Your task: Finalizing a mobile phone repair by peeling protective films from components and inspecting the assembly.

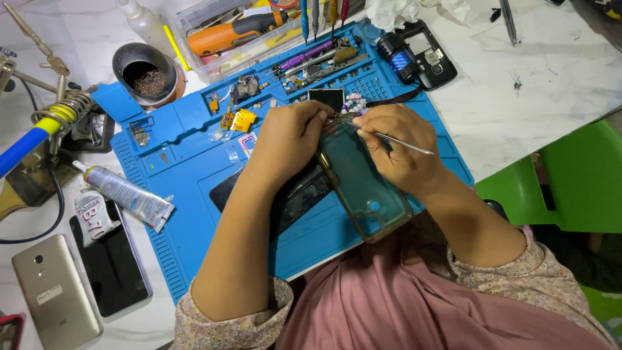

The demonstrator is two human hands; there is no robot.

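Phone [366, 185] sits clamped in the left hand [291, 139], so I'd keep the right hand's [398, 146] pinched metal tool [405, 144] shallow and slow.

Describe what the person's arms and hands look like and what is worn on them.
Both the left hand and right hand are bare, with no gloves, rings or watch showing. The forearms are uncovered; pale floral-patterned sleeves are pushed up near the elbows, over a dusty pink garment.
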